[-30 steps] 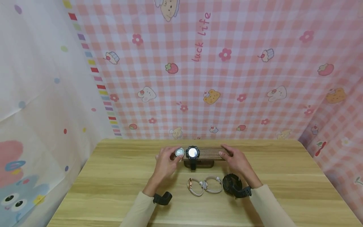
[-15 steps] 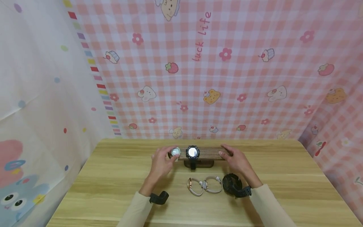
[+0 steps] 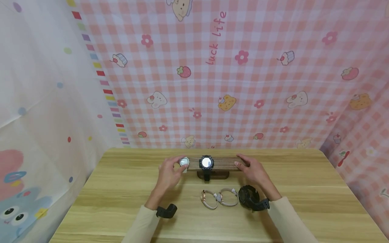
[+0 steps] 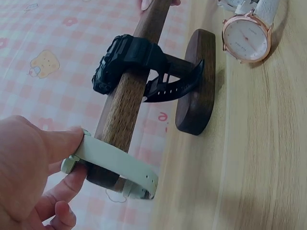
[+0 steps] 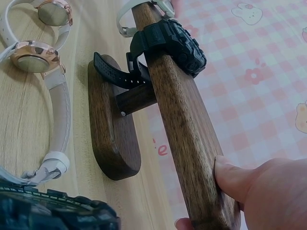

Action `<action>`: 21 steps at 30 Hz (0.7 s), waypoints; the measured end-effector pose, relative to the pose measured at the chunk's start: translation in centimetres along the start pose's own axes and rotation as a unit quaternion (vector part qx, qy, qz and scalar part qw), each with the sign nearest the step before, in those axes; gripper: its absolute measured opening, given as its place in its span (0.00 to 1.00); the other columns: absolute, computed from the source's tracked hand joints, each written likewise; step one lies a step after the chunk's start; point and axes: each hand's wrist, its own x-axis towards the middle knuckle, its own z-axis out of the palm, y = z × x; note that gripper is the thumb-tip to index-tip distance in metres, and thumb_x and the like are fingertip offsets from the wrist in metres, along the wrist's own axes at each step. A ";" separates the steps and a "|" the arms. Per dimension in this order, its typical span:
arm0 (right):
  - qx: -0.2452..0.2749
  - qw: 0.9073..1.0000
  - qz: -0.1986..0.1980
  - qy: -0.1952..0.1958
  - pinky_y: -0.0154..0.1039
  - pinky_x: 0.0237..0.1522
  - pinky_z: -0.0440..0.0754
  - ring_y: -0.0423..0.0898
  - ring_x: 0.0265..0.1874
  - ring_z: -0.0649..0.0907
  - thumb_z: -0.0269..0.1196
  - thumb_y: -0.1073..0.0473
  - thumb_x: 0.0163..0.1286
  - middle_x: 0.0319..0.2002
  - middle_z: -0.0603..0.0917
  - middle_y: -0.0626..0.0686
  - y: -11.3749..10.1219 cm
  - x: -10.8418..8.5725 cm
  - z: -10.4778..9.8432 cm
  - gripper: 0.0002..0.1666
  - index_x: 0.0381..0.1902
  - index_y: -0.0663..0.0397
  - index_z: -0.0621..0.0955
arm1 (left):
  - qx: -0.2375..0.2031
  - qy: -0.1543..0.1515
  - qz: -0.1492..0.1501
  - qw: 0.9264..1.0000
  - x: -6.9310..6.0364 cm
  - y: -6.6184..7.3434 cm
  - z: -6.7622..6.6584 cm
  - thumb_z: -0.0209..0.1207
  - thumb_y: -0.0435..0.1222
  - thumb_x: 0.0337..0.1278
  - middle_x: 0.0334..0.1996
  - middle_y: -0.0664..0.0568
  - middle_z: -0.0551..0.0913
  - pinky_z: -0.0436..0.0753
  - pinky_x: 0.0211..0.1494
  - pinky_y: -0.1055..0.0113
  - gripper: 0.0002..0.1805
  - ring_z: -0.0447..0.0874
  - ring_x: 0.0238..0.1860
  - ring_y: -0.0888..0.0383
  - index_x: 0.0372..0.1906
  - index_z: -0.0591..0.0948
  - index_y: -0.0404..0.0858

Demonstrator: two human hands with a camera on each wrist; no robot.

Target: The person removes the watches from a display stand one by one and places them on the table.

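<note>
A dark wooden watch stand [image 3: 224, 164] has a horizontal bar on a post and oval base [image 4: 199, 96]. Near the bar's left end, my left hand [image 3: 169, 172] pinches a pale green watch [image 3: 184, 162] by its case; its strap [image 4: 112, 158] loops round the bar in the left wrist view. A black digital watch [image 3: 206, 163] is wrapped round the bar's middle, its strap tail hanging loose. My right hand [image 3: 253, 170] grips the bar's right end, the thumb [image 5: 232, 177] pressed on the wood.
Two white-strapped watches with rose-gold cases, one of them this watch [image 4: 247, 38], stand on their sides on the wooden table [image 3: 121, 202]. A large black watch [image 3: 249, 197] lies to their right, by my right forearm. A pink checked cloth [image 3: 258, 84] hangs behind the table.
My left hand has slid left along the bar with the pale green watch, away from the black digital watch. My right hand has stayed on the bar's right end.
</note>
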 end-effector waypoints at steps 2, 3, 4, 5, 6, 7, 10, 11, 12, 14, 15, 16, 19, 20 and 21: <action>-0.001 1.000 -0.002 0.000 0.65 0.63 0.68 0.68 0.65 0.70 0.55 0.49 0.77 0.68 0.70 0.68 0.0 0.0 0.0 0.31 0.73 0.56 0.68 | -0.001 0.002 -0.003 1.000 0.0 -0.2 -0.2 0.69 0.37 0.55 0.42 0.48 0.87 0.64 0.60 0.42 0.20 0.80 0.45 0.43 0.54 0.84 0.42; -0.001 1.000 -0.002 -0.001 0.65 0.63 0.68 0.68 0.65 0.70 0.55 0.50 0.77 0.67 0.71 0.68 0.0 0.0 0.0 0.31 0.73 0.56 0.68 | -0.002 0.003 -0.001 1.000 0.0 -0.4 -0.3 0.69 0.36 0.55 0.41 0.48 0.87 0.67 0.58 0.45 0.20 0.79 0.45 0.43 0.54 0.85 0.41; -0.002 1.000 -0.002 -0.001 0.65 0.63 0.68 0.68 0.65 0.70 0.55 0.50 0.77 0.67 0.70 0.69 0.0 0.0 0.0 0.31 0.73 0.56 0.68 | 0.000 0.004 0.001 1.000 0.0 -0.6 -0.4 0.69 0.35 0.55 0.41 0.48 0.87 0.70 0.56 0.48 0.19 0.80 0.44 0.45 0.54 0.85 0.41; -0.002 1.000 -0.002 0.000 0.65 0.63 0.68 0.69 0.65 0.70 0.55 0.50 0.77 0.67 0.70 0.69 0.0 0.0 0.0 0.31 0.72 0.56 0.68 | -0.002 0.004 0.001 1.000 0.0 -0.7 -0.5 0.69 0.35 0.55 0.40 0.48 0.87 0.72 0.54 0.51 0.19 0.80 0.44 0.46 0.54 0.85 0.40; -0.003 1.000 -0.002 -0.001 0.65 0.63 0.68 0.69 0.65 0.70 0.55 0.50 0.77 0.67 0.70 0.69 0.0 0.0 0.0 0.31 0.72 0.56 0.68 | -0.003 0.005 0.001 1.000 -0.1 -0.8 -0.7 0.69 0.34 0.55 0.40 0.48 0.87 0.73 0.52 0.54 0.19 0.80 0.43 0.47 0.54 0.85 0.40; -0.003 1.000 -0.001 -0.001 0.65 0.63 0.68 0.69 0.65 0.70 0.56 0.49 0.77 0.67 0.70 0.69 -0.1 -0.1 0.0 0.31 0.72 0.57 0.68 | -0.005 0.005 0.001 1.000 -0.2 -0.9 -0.8 0.69 0.34 0.55 0.40 0.48 0.87 0.73 0.47 0.58 0.19 0.80 0.43 0.47 0.53 0.85 0.39; -0.006 1.000 -0.001 0.000 0.65 0.63 0.68 0.69 0.65 0.70 0.56 0.49 0.77 0.67 0.70 0.70 -0.2 -0.1 0.0 0.31 0.72 0.57 0.68 | -0.007 0.004 0.001 1.000 -0.3 -1.2 -1.2 0.69 0.33 0.55 0.38 0.49 0.87 0.71 0.42 0.62 0.19 0.79 0.40 0.48 0.53 0.85 0.39; -0.006 1.000 0.000 0.001 0.65 0.63 0.68 0.69 0.65 0.70 0.56 0.49 0.77 0.67 0.71 0.70 -0.2 -0.2 0.0 0.31 0.72 0.57 0.68 | -0.007 0.004 0.000 1.000 -0.4 -1.2 -1.3 0.69 0.33 0.55 0.37 0.49 0.87 0.70 0.41 0.63 0.19 0.78 0.38 0.48 0.53 0.85 0.38; -0.006 1.000 -0.001 0.000 0.65 0.62 0.69 0.69 0.65 0.71 0.56 0.50 0.77 0.67 0.71 0.70 -0.2 -0.1 0.0 0.31 0.72 0.57 0.68 | -0.004 0.006 0.002 1.000 -0.5 -1.3 -1.5 0.69 0.33 0.55 0.36 0.49 0.87 0.70 0.40 0.63 0.18 0.78 0.37 0.49 0.53 0.85 0.38; -0.005 1.000 -0.002 0.000 0.65 0.62 0.69 0.69 0.64 0.71 0.56 0.50 0.77 0.67 0.71 0.70 -0.3 -0.1 0.0 0.31 0.72 0.57 0.68 | 0.002 0.010 0.007 1.000 -0.6 -1.4 -1.7 0.69 0.33 0.55 0.36 0.49 0.87 0.68 0.38 0.64 0.18 0.76 0.34 0.49 0.52 0.85 0.38; -0.004 1.000 -0.002 0.000 0.65 0.62 0.69 0.69 0.64 0.71 0.56 0.50 0.77 0.67 0.71 0.70 -0.3 -0.1 0.0 0.31 0.72 0.57 0.68 | 0.004 0.012 0.011 1.000 -0.7 -1.5 -1.7 0.70 0.34 0.54 0.35 0.49 0.87 0.67 0.37 0.64 0.18 0.76 0.32 0.50 0.52 0.85 0.37; -0.003 1.000 -0.002 0.000 0.65 0.62 0.69 0.69 0.64 0.71 0.56 0.50 0.77 0.67 0.70 0.70 -0.3 -0.1 0.0 0.31 0.72 0.57 0.68 | 0.008 0.015 0.012 1.000 -0.9 -1.6 -1.8 0.70 0.34 0.54 0.35 0.50 0.87 0.67 0.36 0.65 0.18 0.74 0.30 0.51 0.51 0.86 0.37; 0.000 1.000 0.000 -0.002 0.65 0.62 0.69 0.69 0.65 0.71 0.56 0.50 0.77 0.67 0.70 0.69 -0.2 0.0 0.0 0.31 0.72 0.57 0.68 | 0.016 0.019 0.016 1.000 -1.3 -1.8 -2.0 0.70 0.34 0.54 0.34 0.50 0.88 0.66 0.31 0.67 0.17 0.71 0.24 0.57 0.50 0.86 0.38; -0.001 1.000 0.001 -0.002 0.65 0.62 0.69 0.69 0.65 0.70 0.56 0.49 0.77 0.67 0.70 0.69 -0.2 0.0 0.0 0.31 0.72 0.57 0.68 | 0.019 0.019 0.013 1.000 -1.4 -1.8 -2.1 0.70 0.35 0.54 0.33 0.51 0.88 0.65 0.29 0.68 0.16 0.68 0.23 0.59 0.49 0.86 0.38; 0.000 1.000 0.002 -0.002 0.65 0.62 0.68 0.69 0.65 0.70 0.56 0.49 0.77 0.67 0.70 0.69 -0.2 0.0 0.1 0.31 0.72 0.57 0.68 | 0.018 0.018 0.010 1.000 -1.6 -1.8 -2.1 0.70 0.35 0.54 0.32 0.51 0.88 0.65 0.27 0.68 0.16 0.66 0.21 0.61 0.49 0.86 0.38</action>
